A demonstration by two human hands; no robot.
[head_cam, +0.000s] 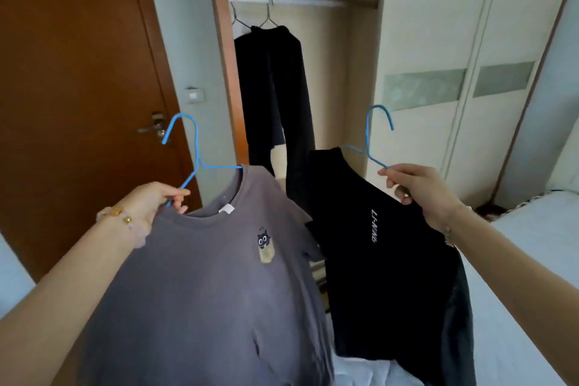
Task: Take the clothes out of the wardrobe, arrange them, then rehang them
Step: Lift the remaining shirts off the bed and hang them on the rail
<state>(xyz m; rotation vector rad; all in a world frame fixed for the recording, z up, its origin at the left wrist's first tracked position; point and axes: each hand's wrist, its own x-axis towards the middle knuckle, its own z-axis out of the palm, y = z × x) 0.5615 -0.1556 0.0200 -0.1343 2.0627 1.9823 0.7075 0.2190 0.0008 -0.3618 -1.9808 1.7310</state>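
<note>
My left hand (150, 204) closed its grip on the arm of the left hanger (198, 147), which carried the grey shirt (203, 276). My right hand (416, 188) pinched the right hanger (366, 141), which carried the black shirt (376, 260). Both hooks pointed up, below the rail (300, 0), which ran crosswise ahead. The right hook looked nearer the bare stretch, right of the dark clothes (275, 88). A bed (517, 244) lay to my right and a door (78, 72) to my left.
</note>
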